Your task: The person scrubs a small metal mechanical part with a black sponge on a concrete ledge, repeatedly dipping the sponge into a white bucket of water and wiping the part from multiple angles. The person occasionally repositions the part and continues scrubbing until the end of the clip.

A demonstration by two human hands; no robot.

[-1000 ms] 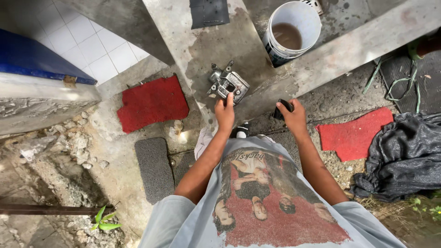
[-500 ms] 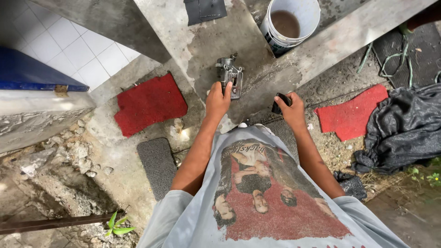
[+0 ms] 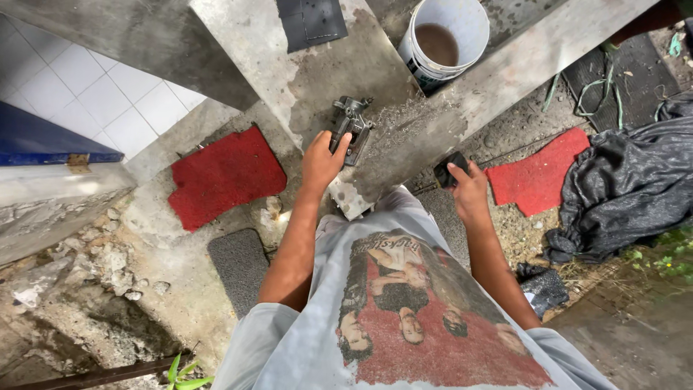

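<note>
A grey metal machine part (image 3: 350, 126) rests on a concrete slab (image 3: 339, 65) in front of me. My left hand (image 3: 323, 160) grips the near side of that part, thumb up against it. My right hand (image 3: 468, 189) holds a small black object (image 3: 449, 167) at the slab's right edge, fingers curled round it. Both arms reach forward over my grey printed shirt.
A white bucket (image 3: 442, 37) with brown liquid stands behind the slab. Red mats lie at left (image 3: 220, 175) and right (image 3: 538, 173). A grey mat (image 3: 240, 266) is on the ground, a dark tarp (image 3: 628, 188) at right, white tiles (image 3: 86, 108) at far left, rubble at lower left.
My left hand has closed on the metal part, which has turned upright and narrower. My view has moved closer to the slab; the right hand stays on the black object.
</note>
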